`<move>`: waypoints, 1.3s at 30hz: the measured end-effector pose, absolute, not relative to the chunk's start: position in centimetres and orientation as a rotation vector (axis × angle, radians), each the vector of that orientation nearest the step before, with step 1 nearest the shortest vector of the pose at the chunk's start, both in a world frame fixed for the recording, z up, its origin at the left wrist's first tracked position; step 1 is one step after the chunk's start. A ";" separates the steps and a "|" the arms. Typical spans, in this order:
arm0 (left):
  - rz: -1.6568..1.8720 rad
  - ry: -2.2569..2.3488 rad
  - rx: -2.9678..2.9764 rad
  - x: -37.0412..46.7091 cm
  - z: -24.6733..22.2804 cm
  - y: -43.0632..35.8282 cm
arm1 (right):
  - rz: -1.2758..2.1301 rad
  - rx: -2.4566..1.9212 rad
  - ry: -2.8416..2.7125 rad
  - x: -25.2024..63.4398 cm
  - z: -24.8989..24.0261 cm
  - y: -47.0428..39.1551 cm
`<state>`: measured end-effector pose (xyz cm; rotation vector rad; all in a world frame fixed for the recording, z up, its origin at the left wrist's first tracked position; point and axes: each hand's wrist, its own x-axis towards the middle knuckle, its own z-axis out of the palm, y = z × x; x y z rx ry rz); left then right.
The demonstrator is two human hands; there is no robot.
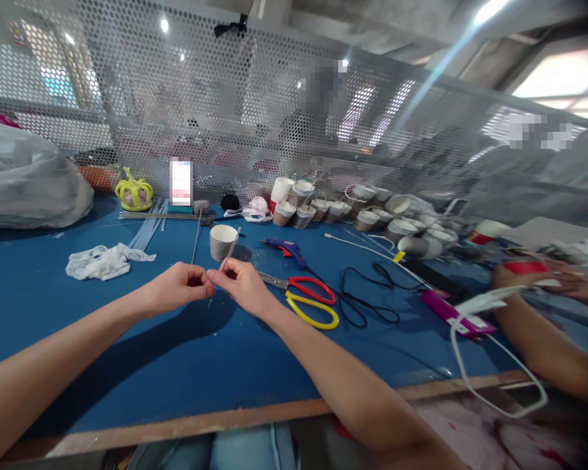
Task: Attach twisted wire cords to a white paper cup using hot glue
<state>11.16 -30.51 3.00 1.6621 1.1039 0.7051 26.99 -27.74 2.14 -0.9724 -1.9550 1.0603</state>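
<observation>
Both my hands meet above the blue table, in the middle of the view. My right hand (242,284) pinches a thin greyish stem (234,241) that slants up past its fingertips. My left hand (189,284) has its thumb and fingers closed at the stem's lower part, touching the right fingertips; a short end hangs below. Just behind the hands stands a small cup wrapped in grey cord (223,243), white inside. Right of it lie a blue glue gun (289,251) and scissors (313,290) with one red and one yellow handle. White lace (102,261) lies to the left.
Wrapped cups (367,219) and a paper cup stack (281,190) line the back right. Along the mesh screen (215,98) stand a phone (181,183) and a yellow crown-shaped piece (134,191). A plastic bag (29,173) fills the left. A co-worker's arm (534,333) is at right.
</observation>
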 end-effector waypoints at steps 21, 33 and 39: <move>0.815 1.025 1.339 11.7 3.0 -30.7 | 1.280 -0.866 -1.738 26.7 2.1 -27.9; 0.823 1.073 1.354 11.7 3.0 -30.7 | 1.209 -0.885 -1.785 26.7 2.1 -28.0; 0.790 1.136 1.565 11.3 3.4 -30.7 | 1.129 -0.936 -1.835 26.7 2.3 -28.1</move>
